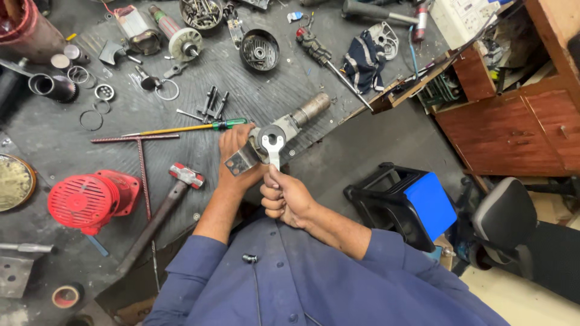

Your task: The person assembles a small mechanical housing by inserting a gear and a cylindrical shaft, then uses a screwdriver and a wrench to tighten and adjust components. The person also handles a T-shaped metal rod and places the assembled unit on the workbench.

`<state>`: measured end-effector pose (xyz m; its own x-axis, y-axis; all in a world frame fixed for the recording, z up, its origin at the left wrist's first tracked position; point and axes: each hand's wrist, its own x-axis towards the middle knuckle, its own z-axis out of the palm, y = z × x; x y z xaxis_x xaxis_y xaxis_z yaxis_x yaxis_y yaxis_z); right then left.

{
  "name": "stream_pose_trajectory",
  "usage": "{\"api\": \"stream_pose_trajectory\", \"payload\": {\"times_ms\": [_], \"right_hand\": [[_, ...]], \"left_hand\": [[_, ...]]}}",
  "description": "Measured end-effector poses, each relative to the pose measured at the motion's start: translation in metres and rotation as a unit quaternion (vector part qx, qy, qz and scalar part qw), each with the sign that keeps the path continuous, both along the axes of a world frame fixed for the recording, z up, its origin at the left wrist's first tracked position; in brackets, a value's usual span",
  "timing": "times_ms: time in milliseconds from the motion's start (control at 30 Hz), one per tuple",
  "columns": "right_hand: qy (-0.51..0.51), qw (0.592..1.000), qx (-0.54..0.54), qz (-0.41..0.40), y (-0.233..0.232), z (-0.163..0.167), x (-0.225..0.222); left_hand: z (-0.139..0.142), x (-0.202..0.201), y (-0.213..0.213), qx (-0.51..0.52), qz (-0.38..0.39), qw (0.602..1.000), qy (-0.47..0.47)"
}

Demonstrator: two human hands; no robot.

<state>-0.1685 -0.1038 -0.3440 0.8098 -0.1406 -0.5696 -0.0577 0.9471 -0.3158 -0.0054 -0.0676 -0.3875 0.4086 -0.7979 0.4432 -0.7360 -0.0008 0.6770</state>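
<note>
My left hand (237,154) grips the metal guard end of an angle grinder body (289,124) that lies on the dark rubber-matted workbench (54,139). My right hand (284,196) is closed around the handle of a flat silver wrench (272,149). The wrench head sits on the grinder's round spindle flange. A green-handled screwdriver (193,127) with a yellow shaft lies just left of my left hand.
A hammer (163,211) and a red motor housing (90,199) lie at the left. Rings, screws, a rotor (175,33) and a round black cover (259,49) are scattered at the back. A black and blue stool (411,202), a wooden cabinet (513,127) and a chair (519,235) stand at the right.
</note>
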Motion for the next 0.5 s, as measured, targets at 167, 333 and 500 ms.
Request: {"api": "stream_pose_trajectory", "payload": {"times_ms": [167,333,500], "right_hand": [[-0.052,0.992,0.113,-0.003,-0.006,-0.005,0.009],[-0.066,0.984,0.162,0.032,-0.016,-0.009,0.002],[-0.021,0.972,0.193,0.135,-0.055,-0.029,-0.021]], "left_hand": [[0.0,0.002,-0.002,0.02,0.021,1.0,-0.005],[0.004,0.003,-0.005,0.015,0.024,1.0,-0.002],[0.004,0.01,-0.007,0.03,0.001,0.999,0.009]]}}
